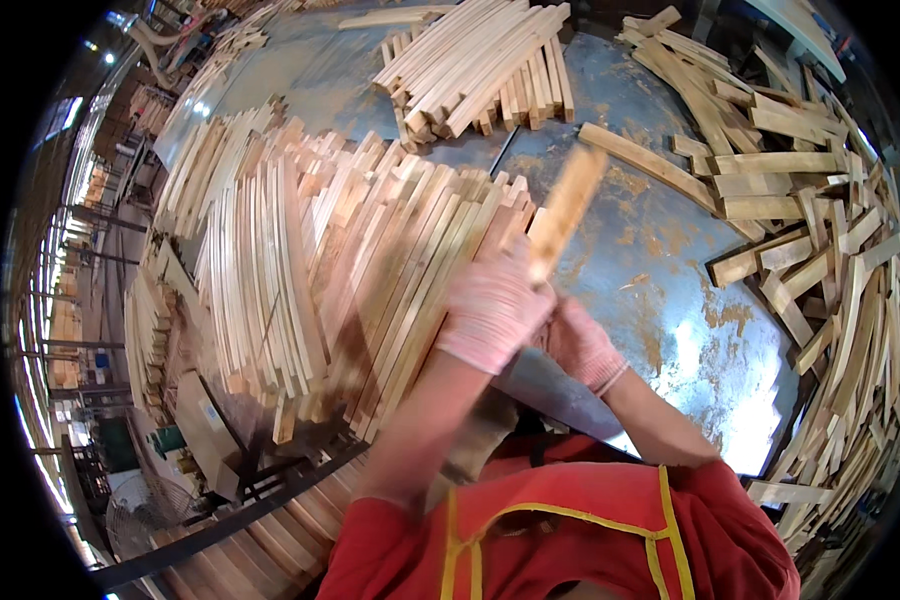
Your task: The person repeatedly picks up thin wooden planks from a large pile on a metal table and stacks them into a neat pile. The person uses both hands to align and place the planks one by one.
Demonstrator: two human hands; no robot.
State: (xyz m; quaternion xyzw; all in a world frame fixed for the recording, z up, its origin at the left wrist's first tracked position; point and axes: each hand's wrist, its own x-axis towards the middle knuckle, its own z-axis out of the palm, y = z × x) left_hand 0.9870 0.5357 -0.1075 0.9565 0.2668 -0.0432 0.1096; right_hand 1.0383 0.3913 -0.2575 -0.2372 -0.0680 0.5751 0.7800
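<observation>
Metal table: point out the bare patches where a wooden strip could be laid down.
The metal table is bare between the big stack of strips and the loose heap on the right, just beyond both gloved hands. The far edge by the farther stack is crowded.

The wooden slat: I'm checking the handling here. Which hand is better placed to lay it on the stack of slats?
Probably the left hand: it grips the wooden slat beside the stack of slats. The right hand sits lower, farther away.

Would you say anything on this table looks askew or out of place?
Yes: the wooden slats at the right edge lie crisscrossed in a loose heap, unlike the neatly aligned stack on the left. The metal tabletop looks rust-blotched.
</observation>
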